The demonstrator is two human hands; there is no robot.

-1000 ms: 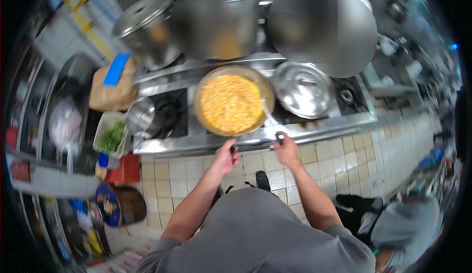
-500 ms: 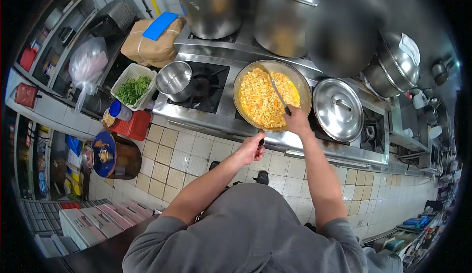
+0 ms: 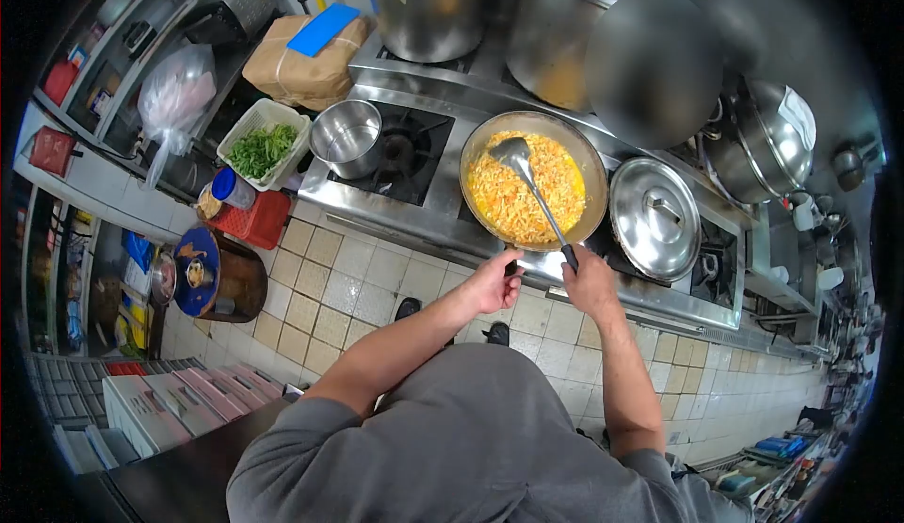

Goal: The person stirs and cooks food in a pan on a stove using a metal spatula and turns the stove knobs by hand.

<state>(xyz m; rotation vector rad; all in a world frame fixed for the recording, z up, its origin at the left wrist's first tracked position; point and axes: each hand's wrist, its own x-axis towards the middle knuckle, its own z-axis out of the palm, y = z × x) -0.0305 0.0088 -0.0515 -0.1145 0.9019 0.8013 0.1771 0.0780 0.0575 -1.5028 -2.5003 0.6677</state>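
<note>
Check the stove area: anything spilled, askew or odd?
No clear spill: the food sits within the pan. The one oddity is a round, blurred patch at the back of the stove; it looks like an image artefact and hides what's behind it.

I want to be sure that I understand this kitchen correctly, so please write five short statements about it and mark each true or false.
1. The right grip holds a long-handled utensil. True.
2. The steel lid covers the pan. False: the lid lies beside the pan, to its right in the picture.
3. The left grip is on the pan's handle. True.
4. The greens are in the small pot. False: they are in the white basket.
5. A blue item lies on the brown package. True.
</note>
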